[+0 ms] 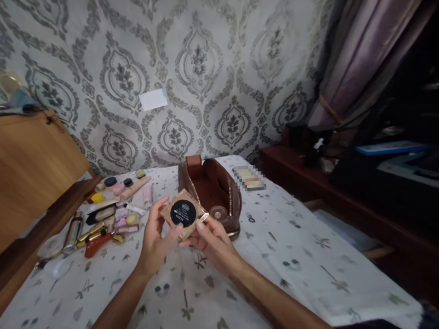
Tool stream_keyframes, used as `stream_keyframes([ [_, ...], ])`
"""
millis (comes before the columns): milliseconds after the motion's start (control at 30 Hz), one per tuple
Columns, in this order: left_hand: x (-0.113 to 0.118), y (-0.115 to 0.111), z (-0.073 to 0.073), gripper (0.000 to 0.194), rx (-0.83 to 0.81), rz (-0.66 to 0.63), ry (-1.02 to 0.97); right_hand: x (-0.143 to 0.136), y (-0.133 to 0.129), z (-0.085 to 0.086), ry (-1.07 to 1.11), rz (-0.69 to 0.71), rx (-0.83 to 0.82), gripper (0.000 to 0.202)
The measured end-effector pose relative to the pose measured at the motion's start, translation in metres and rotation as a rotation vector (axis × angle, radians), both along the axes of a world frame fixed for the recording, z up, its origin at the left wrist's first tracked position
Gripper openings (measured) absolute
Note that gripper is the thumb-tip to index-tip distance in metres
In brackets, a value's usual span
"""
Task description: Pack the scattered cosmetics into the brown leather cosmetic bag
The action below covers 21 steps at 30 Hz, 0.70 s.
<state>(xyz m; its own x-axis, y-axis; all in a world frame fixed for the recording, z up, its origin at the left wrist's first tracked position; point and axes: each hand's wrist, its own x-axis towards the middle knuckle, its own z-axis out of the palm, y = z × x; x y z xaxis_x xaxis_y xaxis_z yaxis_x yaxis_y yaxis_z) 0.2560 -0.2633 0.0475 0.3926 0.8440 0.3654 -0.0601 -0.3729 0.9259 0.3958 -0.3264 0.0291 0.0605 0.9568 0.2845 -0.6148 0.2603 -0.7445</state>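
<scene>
Presumably light, the stiff case (183, 213) is clamped by its edges, left hand (154, 244) at nine o'clock, right hand (216, 242) at four.

The single view looks forward and down from the person's head, set behind and above the left hand (153, 247) and right hand (217, 245). It faces the wall (230, 48) beyond them, near enough to show both forearms, with the worktop (258, 287) spreading below and around the hands.

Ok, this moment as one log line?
left hand: holding square case; right hand: holding it too; brown bag: open, beyond hands; cosmetics: at left
</scene>
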Motion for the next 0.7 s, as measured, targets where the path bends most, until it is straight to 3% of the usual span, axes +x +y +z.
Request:
stream_keyframes([
  [300,0.024,0.009,0.021,0.045,0.127,-0.018,-0.03,0.011,0.003,0.006,0.035,-0.138,0.031,0.032],
  [500,0.04,0.018,0.008,0.038,0.009,-0.04,-0.208,0.016,0.001,0.011,0.047,-0.149,0.015,0.033],
  [700,0.034,0.018,-0.006,0.04,-0.027,-0.015,-0.238,0.014,0.003,0.005,-0.009,-0.201,0.033,0.029],
])
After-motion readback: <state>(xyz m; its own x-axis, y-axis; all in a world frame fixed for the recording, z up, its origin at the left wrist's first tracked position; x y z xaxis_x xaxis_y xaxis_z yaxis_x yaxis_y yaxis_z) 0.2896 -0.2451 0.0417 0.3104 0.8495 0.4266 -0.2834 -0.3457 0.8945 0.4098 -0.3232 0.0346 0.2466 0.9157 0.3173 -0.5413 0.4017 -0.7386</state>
